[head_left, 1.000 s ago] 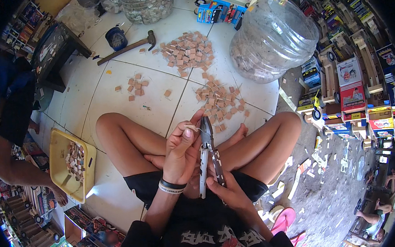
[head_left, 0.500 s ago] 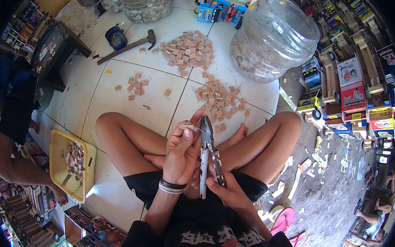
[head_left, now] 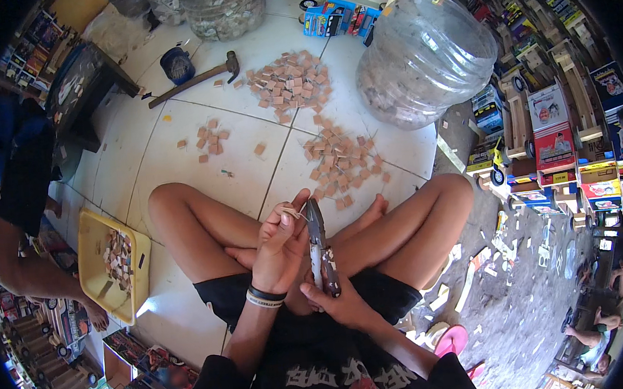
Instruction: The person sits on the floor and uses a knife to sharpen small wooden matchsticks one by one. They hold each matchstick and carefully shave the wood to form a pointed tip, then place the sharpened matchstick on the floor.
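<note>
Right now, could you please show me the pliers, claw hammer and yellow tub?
Pliers (head_left: pixel 317 232), head view: dark metal part.
Claw hammer (head_left: pixel 189 85), head view: wooden handle.
Yellow tub (head_left: pixel 92 248), head view: inner wall.

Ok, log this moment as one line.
left hand: pinching thin pale strands | right hand: holding pliers | floor: small tan pieces, hammer

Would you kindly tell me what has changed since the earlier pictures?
The right hand shifted left, and the pliers it holds have turned, their handles now look closer together. The left hand drew slightly down and left. Nothing was visibly taken up or let go. The hammer, brown pieces and yellow tub stayed put.
</note>
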### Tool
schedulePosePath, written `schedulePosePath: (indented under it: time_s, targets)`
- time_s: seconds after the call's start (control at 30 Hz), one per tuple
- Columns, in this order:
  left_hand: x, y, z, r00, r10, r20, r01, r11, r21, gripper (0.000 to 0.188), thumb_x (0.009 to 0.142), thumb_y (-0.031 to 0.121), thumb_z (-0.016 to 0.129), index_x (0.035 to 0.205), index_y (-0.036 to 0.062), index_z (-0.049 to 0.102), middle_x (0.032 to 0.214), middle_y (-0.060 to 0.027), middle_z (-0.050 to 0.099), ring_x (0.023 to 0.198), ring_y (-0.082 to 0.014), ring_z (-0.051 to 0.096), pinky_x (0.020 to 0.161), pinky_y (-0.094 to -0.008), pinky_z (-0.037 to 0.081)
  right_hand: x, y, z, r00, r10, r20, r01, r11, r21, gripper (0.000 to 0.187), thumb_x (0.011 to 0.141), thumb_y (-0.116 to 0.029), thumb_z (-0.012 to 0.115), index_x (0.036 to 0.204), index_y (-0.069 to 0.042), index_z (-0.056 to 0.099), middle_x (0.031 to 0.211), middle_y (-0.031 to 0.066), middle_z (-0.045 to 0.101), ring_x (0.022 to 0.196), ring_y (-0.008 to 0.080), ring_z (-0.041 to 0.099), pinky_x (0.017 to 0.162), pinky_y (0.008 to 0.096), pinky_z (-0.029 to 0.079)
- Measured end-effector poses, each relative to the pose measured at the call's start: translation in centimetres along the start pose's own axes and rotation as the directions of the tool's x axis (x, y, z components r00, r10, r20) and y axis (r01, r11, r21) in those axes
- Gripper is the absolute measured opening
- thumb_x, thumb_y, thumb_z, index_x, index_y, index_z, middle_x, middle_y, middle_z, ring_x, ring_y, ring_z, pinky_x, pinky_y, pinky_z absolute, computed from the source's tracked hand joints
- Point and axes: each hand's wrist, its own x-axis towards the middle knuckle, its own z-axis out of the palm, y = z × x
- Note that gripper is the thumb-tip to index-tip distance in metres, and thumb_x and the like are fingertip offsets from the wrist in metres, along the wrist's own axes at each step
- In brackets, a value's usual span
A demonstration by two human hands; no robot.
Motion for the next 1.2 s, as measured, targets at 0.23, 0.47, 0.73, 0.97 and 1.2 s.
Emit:
schedulePosePath:
  time_s: [0.23, 0.47, 0.73, 0.97, 1.2]
  targets:
    - [1.7, 2.7, -1.4, 0.96, 0.237, 0.151, -0.265, 0.943, 0.202, 0.017, 0.102, 0.015, 0.069, 0.116, 0.0055, 0.064, 0.146, -0.0169, 0.061, 0.143, -0.0328, 0.053, 0.128, -0.0478, 0.033, -0.4, -3.0, -1.7, 0.848, -0.379, -0.371, 0.037, 0.74, -0.671, 0.037, 0.103, -0.03, 0.067, 0.116, 0.004, 0.059, 0.08, 0.0258, 0.065, 0.072, 0.0402, 0.067, 0.066, 0.0443, 0.051]
    - [9.1, 6.9, -7.1, 0.789, 0.614, -0.021, -0.106, 0.171, 0.979, 0.017, 0.095, 0.006, 0.073, 0.112, 0.003, 0.074, 0.127, -0.0133, 0.075, 0.113, -0.0269, 0.071, 0.096, -0.0361, 0.052, -2.5, -3.5, -4.4, 0.832, -0.223, -0.507, -0.009, 0.909, -0.416, 0.034, 0.107, -0.024, 0.064, 0.124, 0.005, 0.059, 0.093, 0.0117, 0.069, 0.082, 0.0198, 0.062, 0.077, 0.0379, 0.052]
    - [16.4, 0.8, -7.7, 0.836, 0.307, 0.455, -0.404, -0.217, 0.888, 0.037, 0.078, -0.009, 0.075, 0.112, 0.0054, 0.071, 0.12, -0.0148, 0.072, 0.107, -0.0394, 0.069, 0.095, -0.0424, 0.054, -2.2, -4.7, -5.2, 0.858, -0.208, -0.47, 0.048, 0.943, -0.33, 0.031, 0.108, -0.023, 0.062, 0.122, 0.005, 0.062, 0.106, 0.0117, 0.074, 0.1, 0.019, 0.07, 0.091, 0.0345, 0.054]
    - [17.5, 0.2, -7.7, 0.837, 0.285, 0.467, -0.389, -0.292, 0.874, 0.027, 0.086, -0.003, 0.076, 0.111, 0.0046, 0.069, 0.11, -0.0088, 0.073, 0.101, -0.0258, 0.07, 0.085, -0.0358, 0.057, -2.2, -3.3, -4.3, 0.878, -0.218, -0.426, 0.121, 0.962, -0.244, 0.035, 0.108, -0.024, 0.063, 0.129, 0.004, 0.059, 0.109, 0.0111, 0.072, 0.102, 0.0176, 0.068, 0.091, 0.032, 0.053]
    - [10.7, 1.8, -2.6, 0.927, 0.364, 0.094, -0.351, 0.746, 0.566, 0.014, 0.1, 0.004, 0.071, 0.113, 0.0012, 0.064, 0.105, -0.0058, 0.071, 0.089, -0.0143, 0.068, 0.08, -0.0294, 0.057, -2.2, -2.8, -3.5, 0.918, -0.124, -0.376, 0.019, 0.962, -0.271, 0.052, 0.107, -0.018, 0.06, 0.153, -0.002, 0.043, 0.111, 0.0154, 0.067, 0.1, 0.0225, 0.064, 0.095, 0.0344, 0.051]
